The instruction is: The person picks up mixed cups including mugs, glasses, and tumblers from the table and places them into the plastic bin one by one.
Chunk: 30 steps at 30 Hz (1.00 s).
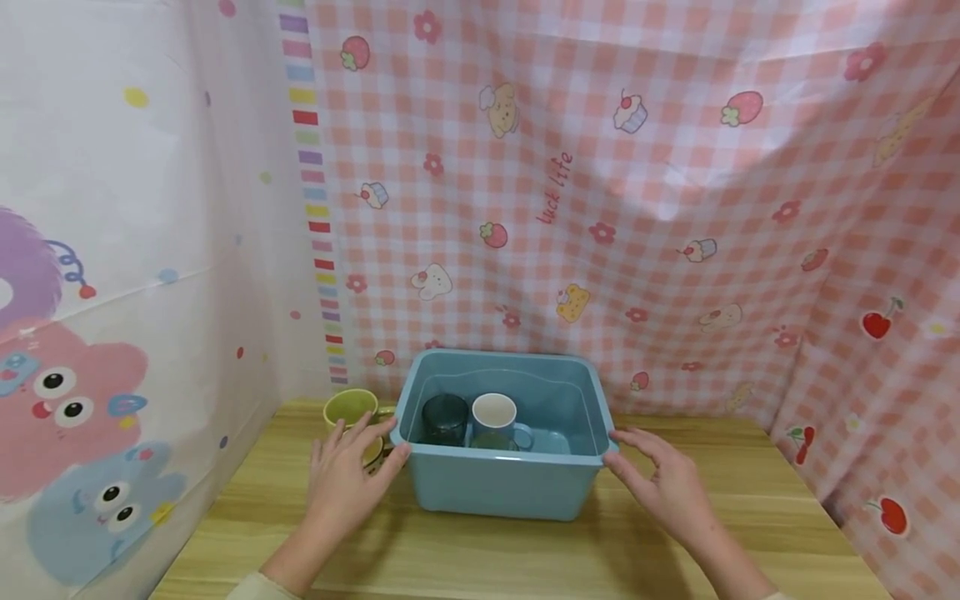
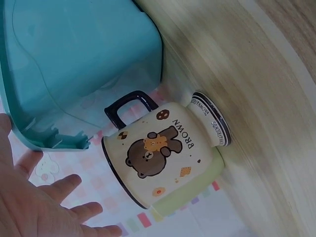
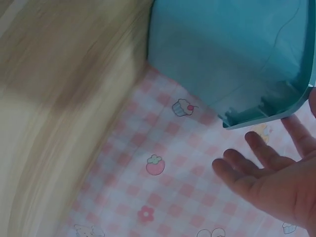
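Observation:
A light blue plastic bin point(image 1: 501, 490) stands on a wooden table point(image 1: 525, 558). Inside it are a dark glass cup point(image 1: 444, 419), a white-lined blue mug point(image 1: 495, 414) and a greenish item point(image 1: 491, 442) that is partly hidden. My left hand point(image 1: 352, 467) is open at the bin's left end, thumb against or just off the wall. My right hand point(image 1: 641, 462) is open at the right end, fingertips by the rim corner. The left wrist view shows the left hand point(image 2: 44, 207), fingers spread, below the bin rim point(image 2: 44, 140). The right hand point(image 3: 271, 182) lies open under the bin point(image 3: 232, 54).
A yellow-green mug with a brown bear picture point(image 2: 163, 153) and dark handle stands just left of the bin, behind my left hand; its rim shows as the mug point(image 1: 349, 407). Pink checked cloth point(image 1: 600, 208) and a cartoon curtain point(image 1: 112, 292) close in the table.

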Motion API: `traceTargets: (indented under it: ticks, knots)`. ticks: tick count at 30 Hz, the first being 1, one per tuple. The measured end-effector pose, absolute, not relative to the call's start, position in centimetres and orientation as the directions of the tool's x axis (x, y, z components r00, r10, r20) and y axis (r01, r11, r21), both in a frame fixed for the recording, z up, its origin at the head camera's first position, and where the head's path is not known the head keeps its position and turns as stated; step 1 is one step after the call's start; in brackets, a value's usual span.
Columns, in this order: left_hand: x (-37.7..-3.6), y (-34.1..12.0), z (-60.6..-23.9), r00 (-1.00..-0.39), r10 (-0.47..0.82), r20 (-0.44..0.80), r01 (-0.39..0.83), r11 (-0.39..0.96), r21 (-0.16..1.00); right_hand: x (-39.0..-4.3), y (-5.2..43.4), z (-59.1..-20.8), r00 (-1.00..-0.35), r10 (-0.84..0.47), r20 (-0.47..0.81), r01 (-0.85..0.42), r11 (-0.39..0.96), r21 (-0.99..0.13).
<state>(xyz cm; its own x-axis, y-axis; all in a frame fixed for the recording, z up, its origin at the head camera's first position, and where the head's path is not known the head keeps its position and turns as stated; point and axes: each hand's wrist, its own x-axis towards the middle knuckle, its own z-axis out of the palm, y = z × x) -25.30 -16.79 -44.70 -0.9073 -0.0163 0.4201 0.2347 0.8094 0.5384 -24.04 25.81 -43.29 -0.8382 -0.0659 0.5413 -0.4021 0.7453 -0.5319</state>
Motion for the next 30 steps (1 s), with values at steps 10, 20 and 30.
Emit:
traceTargets:
  ticks: [10,20,30]
  knots:
    - [-25.3,-16.7,-44.5,-0.909,-0.021,0.415,0.233,0.801,0.552,-24.2,25.0,-43.5,-0.856,-0.041,0.515,-0.376,0.734,-0.566]
    - [-25.6,-16.7,-45.0,-0.902,-0.016,0.432,0.249,0.799,0.547,-23.8,25.2,-44.0,-0.813,-0.050,0.580,-0.390,0.785,-0.481]
    - [-25.3,-17.2,-45.2,-0.899,0.006,0.439,0.284,0.770,0.571,-23.6,25.2,-44.3,-0.821,-0.050,0.569,-0.371,0.804,-0.465]
